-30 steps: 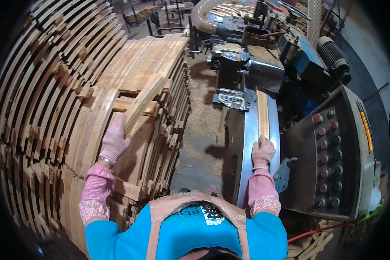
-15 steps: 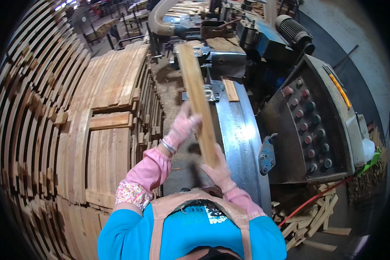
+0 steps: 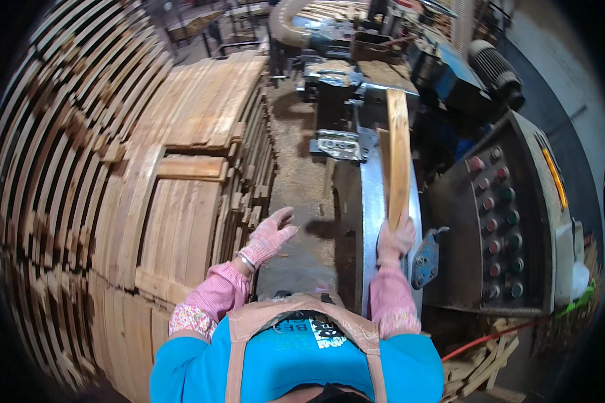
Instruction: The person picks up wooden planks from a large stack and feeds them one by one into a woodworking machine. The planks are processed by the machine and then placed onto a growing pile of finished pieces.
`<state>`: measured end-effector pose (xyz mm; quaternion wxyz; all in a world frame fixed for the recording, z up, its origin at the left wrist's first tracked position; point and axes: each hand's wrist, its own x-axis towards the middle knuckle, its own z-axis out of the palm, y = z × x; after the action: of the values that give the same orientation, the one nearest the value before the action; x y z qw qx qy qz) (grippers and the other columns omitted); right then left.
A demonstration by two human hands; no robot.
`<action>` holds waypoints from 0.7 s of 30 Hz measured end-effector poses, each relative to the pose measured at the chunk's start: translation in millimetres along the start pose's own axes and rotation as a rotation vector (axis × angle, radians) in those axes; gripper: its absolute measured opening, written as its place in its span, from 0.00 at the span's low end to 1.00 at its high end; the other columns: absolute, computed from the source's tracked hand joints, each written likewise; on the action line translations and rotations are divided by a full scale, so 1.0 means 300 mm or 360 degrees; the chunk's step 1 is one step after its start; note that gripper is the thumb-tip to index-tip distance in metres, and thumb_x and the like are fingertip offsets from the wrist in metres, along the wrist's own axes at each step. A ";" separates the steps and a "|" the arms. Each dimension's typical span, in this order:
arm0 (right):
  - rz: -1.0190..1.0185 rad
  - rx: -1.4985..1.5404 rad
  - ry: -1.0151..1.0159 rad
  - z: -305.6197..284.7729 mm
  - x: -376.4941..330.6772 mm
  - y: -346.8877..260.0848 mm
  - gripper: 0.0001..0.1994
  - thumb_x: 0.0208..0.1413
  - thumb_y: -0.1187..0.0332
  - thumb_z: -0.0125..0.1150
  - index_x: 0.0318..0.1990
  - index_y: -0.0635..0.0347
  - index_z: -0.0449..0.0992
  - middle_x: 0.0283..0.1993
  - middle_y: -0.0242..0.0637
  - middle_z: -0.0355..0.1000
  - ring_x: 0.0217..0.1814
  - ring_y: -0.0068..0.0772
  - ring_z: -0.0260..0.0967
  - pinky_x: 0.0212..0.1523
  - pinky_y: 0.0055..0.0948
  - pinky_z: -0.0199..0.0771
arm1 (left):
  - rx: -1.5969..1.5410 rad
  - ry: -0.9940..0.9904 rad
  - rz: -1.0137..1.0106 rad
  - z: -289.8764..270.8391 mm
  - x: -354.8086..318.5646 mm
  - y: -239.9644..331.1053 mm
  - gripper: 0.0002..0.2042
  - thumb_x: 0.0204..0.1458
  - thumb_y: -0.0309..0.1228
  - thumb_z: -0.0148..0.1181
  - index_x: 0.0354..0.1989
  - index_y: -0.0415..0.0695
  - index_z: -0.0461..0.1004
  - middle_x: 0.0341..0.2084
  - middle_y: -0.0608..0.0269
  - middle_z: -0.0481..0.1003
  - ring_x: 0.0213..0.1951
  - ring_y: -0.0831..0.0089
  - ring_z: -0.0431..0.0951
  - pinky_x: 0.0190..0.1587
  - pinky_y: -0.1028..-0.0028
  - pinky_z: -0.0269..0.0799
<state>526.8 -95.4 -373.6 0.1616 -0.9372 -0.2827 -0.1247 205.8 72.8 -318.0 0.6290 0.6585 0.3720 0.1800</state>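
A long, narrow wooden board (image 3: 398, 144) rises from my right hand (image 3: 396, 240), which grips its near end over the shiny metal machine bed (image 3: 373, 221). Part of another piece of wood shows beside its left edge, mostly hidden behind it. My left hand (image 3: 270, 235) is off the board, gloved in pale pink, its fingers loosely apart with nothing in them. It hovers between the stacked boards (image 3: 175, 221) and the machine bed. A metal guide block (image 3: 338, 144) sits at the bed's left side, ahead of both hands.
To my right stands a control panel (image 3: 497, 221) with several coloured buttons. A blue bracket (image 3: 428, 258) juts from the bed near my right hand. Stacked wood rises along the left. A motor (image 3: 496, 70) and a ribbed hose (image 3: 289, 23) are farther back. Scrap wood (image 3: 484, 366) lies lower right.
My left hand has let go of the board and drawn back left. With my right hand still holding it, the board has swung right, over the machine bed. The view has shifted slightly.
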 end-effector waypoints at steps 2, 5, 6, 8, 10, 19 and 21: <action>0.0003 -0.0025 0.0068 0.123 0.198 -0.070 0.40 0.55 0.52 0.70 0.75 0.43 0.58 0.62 0.43 0.70 0.62 0.50 0.69 0.61 0.44 0.72 | 0.0254 0.0017 0.0053 -0.033 -0.013 0.115 0.33 0.60 0.30 0.64 0.73 0.36 0.60 0.64 0.47 0.73 0.67 0.59 0.72 0.69 0.64 0.67; 0.0045 0.0009 -0.0053 0.229 0.346 -0.093 0.43 0.56 0.47 0.68 0.76 0.40 0.55 0.68 0.44 0.66 0.67 0.50 0.66 0.64 0.46 0.70 | 0.0801 0.0236 0.0104 -0.148 -0.019 0.243 0.33 0.55 0.35 0.67 0.69 0.36 0.65 0.61 0.44 0.75 0.64 0.55 0.75 0.68 0.63 0.68; 0.0067 0.0021 -0.0105 0.216 0.349 -0.104 0.43 0.56 0.47 0.69 0.77 0.39 0.55 0.67 0.45 0.67 0.67 0.51 0.66 0.64 0.47 0.70 | 0.0995 0.0397 0.0206 -0.207 -0.029 0.255 0.33 0.54 0.35 0.68 0.68 0.36 0.67 0.60 0.43 0.75 0.63 0.53 0.75 0.68 0.63 0.69; 0.0082 0.0085 -0.0154 0.154 0.242 -0.108 0.44 0.54 0.49 0.70 0.77 0.38 0.54 0.65 0.46 0.68 0.65 0.52 0.67 0.64 0.47 0.70 | 0.1072 0.0730 0.0431 -0.418 -0.024 0.141 0.32 0.53 0.36 0.67 0.66 0.37 0.69 0.61 0.42 0.75 0.64 0.51 0.74 0.68 0.60 0.68; 0.0090 0.0130 -0.0235 0.079 0.064 -0.036 0.44 0.53 0.50 0.69 0.77 0.39 0.55 0.63 0.45 0.70 0.64 0.52 0.67 0.64 0.49 0.70 | 0.1440 0.1108 0.0534 -0.716 -0.069 -0.032 0.28 0.51 0.33 0.65 0.62 0.38 0.72 0.58 0.42 0.75 0.62 0.46 0.73 0.66 0.56 0.69; 0.0186 -0.0011 -0.0211 -0.312 -0.624 0.280 0.32 0.46 0.54 0.72 0.61 0.48 0.73 0.53 0.47 0.75 0.55 0.57 0.72 0.56 0.53 0.74 | 0.2287 0.1329 -0.1130 -1.229 -0.487 -0.300 0.44 0.49 0.26 0.62 0.78 0.45 0.51 0.76 0.47 0.53 0.77 0.50 0.51 0.78 0.57 0.48; 0.0075 0.0097 -0.0115 -0.284 -0.571 0.277 0.29 0.47 0.56 0.71 0.59 0.49 0.74 0.51 0.47 0.75 0.53 0.57 0.72 0.54 0.52 0.74 | 0.2226 0.1234 -0.1124 -1.121 -0.432 -0.189 0.42 0.50 0.24 0.62 0.76 0.43 0.52 0.76 0.45 0.54 0.76 0.48 0.53 0.77 0.57 0.52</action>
<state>423.5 -276.6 -370.4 0.1827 -0.9422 -0.2697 -0.0782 -131.5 209.6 -294.3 -0.0714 0.6320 0.7671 -0.0836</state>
